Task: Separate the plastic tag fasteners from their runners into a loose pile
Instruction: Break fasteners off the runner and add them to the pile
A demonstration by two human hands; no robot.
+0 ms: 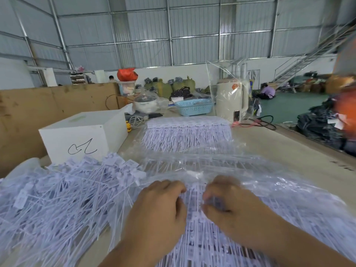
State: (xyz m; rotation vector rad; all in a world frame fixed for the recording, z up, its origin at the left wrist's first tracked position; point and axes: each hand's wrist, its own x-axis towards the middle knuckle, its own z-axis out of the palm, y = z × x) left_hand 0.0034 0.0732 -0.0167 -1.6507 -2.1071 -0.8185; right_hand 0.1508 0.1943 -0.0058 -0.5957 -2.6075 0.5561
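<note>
A sheet of white plastic tag fasteners still joined to their runners (pixel 194 245) lies in front of me. My left hand (pixel 159 207) and my right hand (pixel 229 201) both curl their fingers over its far edge, close together, gripping fasteners. A loose pile of separated white fasteners (pixel 57 199) spreads to my left. Farther back on the table another stack of joined fasteners (pixel 186 133) lies on clear plastic. More runner sheets in clear plastic wrap (pixel 289 191) fan out to my right.
A white box (pixel 84 135) with a black scribble stands at the left, with a cardboard wall (pixel 38 112) behind it. A blue basket (pixel 194 107), a pot and a wrapped kettle (pixel 231 99) stand at the table's far end. A person in orange (pixel 344 116) is at the right edge.
</note>
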